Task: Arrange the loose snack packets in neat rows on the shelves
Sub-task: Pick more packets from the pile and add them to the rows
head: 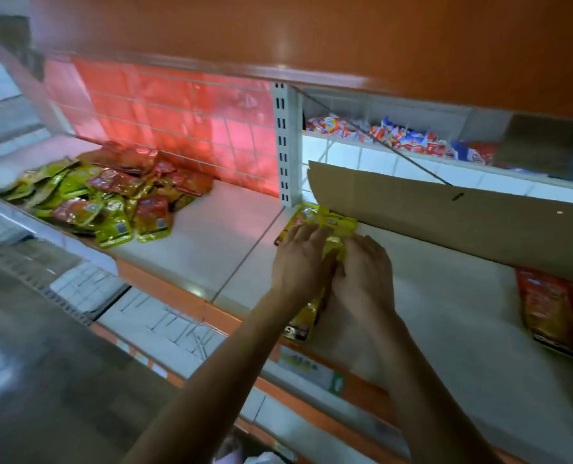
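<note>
Your left hand (pixel 301 259) and right hand (pixel 365 274) are gripping the row of glossy yellow snack packets (pixel 315 218) at the white shelf's (pixel 452 316) left edge; its long axis is running front-to-back, midway between both hands.

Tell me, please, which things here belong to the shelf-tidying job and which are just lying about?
Job: yellow packets, held by the left hand and right hand; loose pile of green and red packets; white shelf.
Lying about: cardboard sheet; red, white and blue packets on the shelf behind; shelf-edge label.
</note>
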Motion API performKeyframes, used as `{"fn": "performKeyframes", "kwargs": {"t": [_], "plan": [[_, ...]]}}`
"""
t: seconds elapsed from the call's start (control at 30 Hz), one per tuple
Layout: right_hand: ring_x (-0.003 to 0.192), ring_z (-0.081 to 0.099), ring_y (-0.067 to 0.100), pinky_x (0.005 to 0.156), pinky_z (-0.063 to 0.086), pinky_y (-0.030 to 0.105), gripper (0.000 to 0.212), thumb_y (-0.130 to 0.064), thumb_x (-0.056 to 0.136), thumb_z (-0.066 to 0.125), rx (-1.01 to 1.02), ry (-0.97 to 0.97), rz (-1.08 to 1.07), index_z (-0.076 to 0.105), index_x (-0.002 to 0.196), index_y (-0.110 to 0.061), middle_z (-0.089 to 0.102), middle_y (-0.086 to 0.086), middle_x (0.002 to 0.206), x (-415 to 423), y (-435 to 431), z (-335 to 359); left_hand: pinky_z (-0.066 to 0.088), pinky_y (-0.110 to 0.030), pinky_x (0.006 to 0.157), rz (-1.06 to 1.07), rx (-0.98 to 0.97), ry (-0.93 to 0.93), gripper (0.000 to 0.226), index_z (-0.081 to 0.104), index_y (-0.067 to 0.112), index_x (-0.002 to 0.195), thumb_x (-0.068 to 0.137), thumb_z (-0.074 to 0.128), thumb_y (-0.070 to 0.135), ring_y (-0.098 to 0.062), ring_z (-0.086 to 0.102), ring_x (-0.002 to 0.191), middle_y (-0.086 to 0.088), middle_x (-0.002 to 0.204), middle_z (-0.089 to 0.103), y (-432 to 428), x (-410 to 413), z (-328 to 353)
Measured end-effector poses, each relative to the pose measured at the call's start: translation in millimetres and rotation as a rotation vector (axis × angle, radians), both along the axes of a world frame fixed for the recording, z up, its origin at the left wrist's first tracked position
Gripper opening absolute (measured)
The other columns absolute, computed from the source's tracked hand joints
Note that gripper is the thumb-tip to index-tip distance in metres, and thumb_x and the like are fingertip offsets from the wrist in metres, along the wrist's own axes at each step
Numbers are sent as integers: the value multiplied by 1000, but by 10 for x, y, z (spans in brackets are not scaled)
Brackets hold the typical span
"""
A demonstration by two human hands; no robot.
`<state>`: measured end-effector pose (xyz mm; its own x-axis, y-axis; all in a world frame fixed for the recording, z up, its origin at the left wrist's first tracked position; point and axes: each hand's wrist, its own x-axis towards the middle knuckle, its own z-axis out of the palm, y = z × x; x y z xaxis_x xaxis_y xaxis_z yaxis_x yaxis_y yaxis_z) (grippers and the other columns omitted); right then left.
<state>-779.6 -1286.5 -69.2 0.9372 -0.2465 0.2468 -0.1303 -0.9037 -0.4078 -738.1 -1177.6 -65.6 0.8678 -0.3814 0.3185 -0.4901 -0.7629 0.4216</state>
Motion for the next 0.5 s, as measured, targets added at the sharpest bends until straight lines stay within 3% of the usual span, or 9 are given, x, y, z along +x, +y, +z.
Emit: {"fn": "performKeyframes", "kwargs": {"t": [0.17,0.3,0.5], "plan": [[126,44,30,108,29,36,44,-16,85,59,-19,-24,71,55,128,-9,55,12,129,542,820,6,31,-32,108,94,56,7,46,51,18,137,94,53,34,-25,41,130,-5,139,51,861,539,5],[131,40,26,110,22,30,47,-20,88,58,-38,-1,110,50,134,-11,49,9,138,966,1355,-47,36,-35,107,186,78,21,48,46,21,141,97,47,41,-23,39,133,-3,144,47,1398,922,-43],[129,42,26,110,32,34,44,-25,91,61,59,33,77,50,132,-11,51,7,137,1524,2085,-155,37,-40,99,399,173,109,60,37,9,138,94,48,49,-33,39,127,-13,140,41,2102,1355,-170]]}}
